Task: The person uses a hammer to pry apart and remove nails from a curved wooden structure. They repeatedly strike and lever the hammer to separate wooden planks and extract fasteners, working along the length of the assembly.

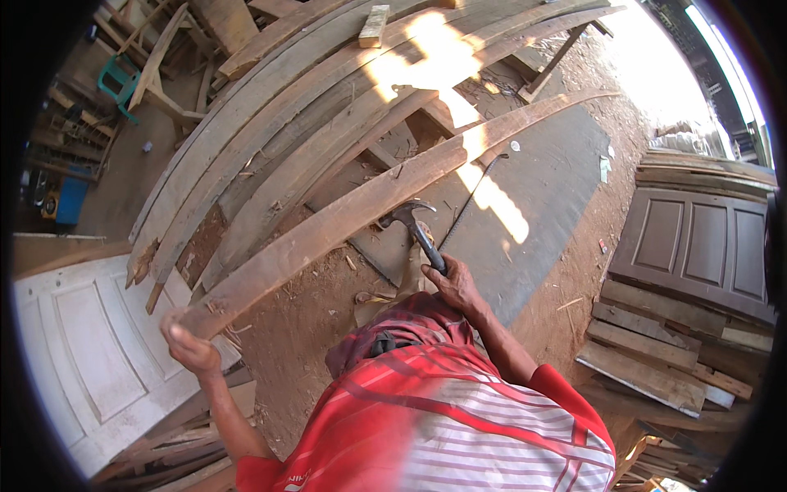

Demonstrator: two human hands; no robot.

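Observation:
My left hand [190, 346] grips the near end of a long, rough wooden plank [369, 205] that runs away to the upper right. My right hand [452, 283] is closed around the dark handle of a claw hammer [416, 223]. The hammer's metal head rests against the plank's right edge, about midway along it. My red and white striped shirt [443, 418] fills the lower middle of the view.
Several more long planks [287, 107] lie stacked to the left of the held one. A white panelled door [90, 344] lies at lower left and a brown one [697, 246] at right, above stacked boards [656, 353]. A dark sheet [533, 189] covers the dirt ground.

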